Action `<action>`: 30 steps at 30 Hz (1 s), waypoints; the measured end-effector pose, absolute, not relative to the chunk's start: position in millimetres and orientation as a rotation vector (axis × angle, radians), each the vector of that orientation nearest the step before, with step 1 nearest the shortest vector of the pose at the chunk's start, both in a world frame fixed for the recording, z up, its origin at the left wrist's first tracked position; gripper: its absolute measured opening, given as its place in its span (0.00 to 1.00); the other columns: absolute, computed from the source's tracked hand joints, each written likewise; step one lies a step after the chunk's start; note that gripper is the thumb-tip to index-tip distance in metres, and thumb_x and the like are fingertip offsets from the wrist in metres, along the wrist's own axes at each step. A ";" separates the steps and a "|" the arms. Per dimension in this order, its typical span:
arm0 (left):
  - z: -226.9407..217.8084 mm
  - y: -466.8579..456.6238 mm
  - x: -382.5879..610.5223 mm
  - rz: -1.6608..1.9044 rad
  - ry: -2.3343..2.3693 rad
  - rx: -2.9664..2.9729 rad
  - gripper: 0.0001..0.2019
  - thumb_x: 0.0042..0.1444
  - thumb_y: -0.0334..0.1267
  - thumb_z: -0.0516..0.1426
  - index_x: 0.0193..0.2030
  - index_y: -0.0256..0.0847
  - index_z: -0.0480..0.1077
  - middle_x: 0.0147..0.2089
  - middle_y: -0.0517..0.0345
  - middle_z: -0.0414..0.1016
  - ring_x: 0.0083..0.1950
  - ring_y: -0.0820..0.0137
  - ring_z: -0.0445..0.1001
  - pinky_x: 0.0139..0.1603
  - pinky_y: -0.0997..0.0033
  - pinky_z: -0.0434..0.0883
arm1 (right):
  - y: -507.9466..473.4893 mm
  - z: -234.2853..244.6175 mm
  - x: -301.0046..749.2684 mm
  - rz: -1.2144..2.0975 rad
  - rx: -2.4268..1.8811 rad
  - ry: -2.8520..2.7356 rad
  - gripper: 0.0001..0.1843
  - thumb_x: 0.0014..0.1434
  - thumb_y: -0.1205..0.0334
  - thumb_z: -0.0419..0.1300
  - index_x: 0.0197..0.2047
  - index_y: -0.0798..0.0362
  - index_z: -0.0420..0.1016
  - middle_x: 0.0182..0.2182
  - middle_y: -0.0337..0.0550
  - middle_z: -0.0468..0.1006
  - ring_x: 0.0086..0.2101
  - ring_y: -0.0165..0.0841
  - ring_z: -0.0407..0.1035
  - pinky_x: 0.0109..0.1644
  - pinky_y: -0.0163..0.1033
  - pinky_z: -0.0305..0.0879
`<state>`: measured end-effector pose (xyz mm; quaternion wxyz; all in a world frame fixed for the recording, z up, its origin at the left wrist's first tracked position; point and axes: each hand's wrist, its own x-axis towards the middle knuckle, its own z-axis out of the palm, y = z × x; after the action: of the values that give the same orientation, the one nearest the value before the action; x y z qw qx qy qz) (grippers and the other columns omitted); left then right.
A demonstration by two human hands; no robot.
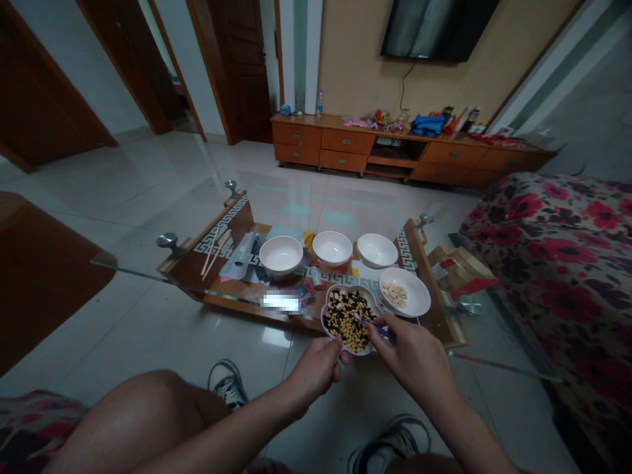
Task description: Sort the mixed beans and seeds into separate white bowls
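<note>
My left hand (318,368) pinches the near left rim of a scalloped dish (324,327) with a pale purple edge. Mixed black and yellow beans (353,316) and some larger pale pieces fill the dish. In my right hand (409,345) is a slim tool with a blue-purple handle (386,333); its tip reaches in among the beans, too small to make out. Just beyond that hand stands a white bowl (419,293) holding a small heap of pale flat pieces (395,294).
Three more white bowls, left (281,255), middle (332,248) and right (377,250), line the glass table (148,217). Chopsticks (216,253) lie left. A brown paper bag (461,270) is at the right, beside a flowered sofa cover (557,250).
</note>
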<state>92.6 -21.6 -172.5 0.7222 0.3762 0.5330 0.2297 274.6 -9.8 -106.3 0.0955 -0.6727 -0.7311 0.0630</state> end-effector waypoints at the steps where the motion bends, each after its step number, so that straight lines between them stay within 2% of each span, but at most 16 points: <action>1: -171.5 -21.9 92.3 0.512 1.179 0.836 0.24 0.59 0.60 0.45 0.32 0.41 0.65 0.15 0.67 0.57 0.14 0.78 0.49 0.18 0.76 0.45 | -8.7 -105.2 276.7 0.167 -2.001 -2.125 0.15 0.64 0.49 0.54 0.38 0.47 0.79 0.29 0.41 0.82 0.30 0.36 0.76 0.30 0.36 0.57; 11: -171.3 -22.0 93.0 0.506 1.175 0.829 0.24 0.61 0.60 0.44 0.31 0.40 0.65 0.15 0.68 0.56 0.13 0.79 0.47 0.18 0.76 0.44 | 1.8 -88.8 305.5 -0.151 -2.343 -1.733 0.20 0.62 0.45 0.54 0.41 0.49 0.80 0.27 0.47 0.81 0.26 0.38 0.74 0.27 0.37 0.51; 21: -170.3 -22.5 94.0 0.506 1.183 0.832 0.23 0.62 0.57 0.44 0.31 0.40 0.65 0.15 0.67 0.57 0.14 0.78 0.47 0.18 0.76 0.45 | 1.9 -85.7 304.4 -0.098 -2.452 -1.809 0.21 0.65 0.45 0.50 0.41 0.49 0.78 0.27 0.49 0.80 0.27 0.40 0.75 0.25 0.38 0.50; 30: -166.8 -23.1 94.3 0.513 1.175 0.831 0.23 0.62 0.58 0.45 0.31 0.40 0.65 0.16 0.68 0.57 0.14 0.79 0.47 0.18 0.76 0.44 | 2.3 -87.5 305.9 0.039 -2.511 -1.887 0.24 0.66 0.43 0.46 0.38 0.49 0.77 0.28 0.49 0.81 0.30 0.43 0.76 0.27 0.39 0.54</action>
<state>94.3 -23.1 -166.8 0.7221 0.3763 0.5321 0.2322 305.9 2.3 -87.5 0.0004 -0.7994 -0.6007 0.0126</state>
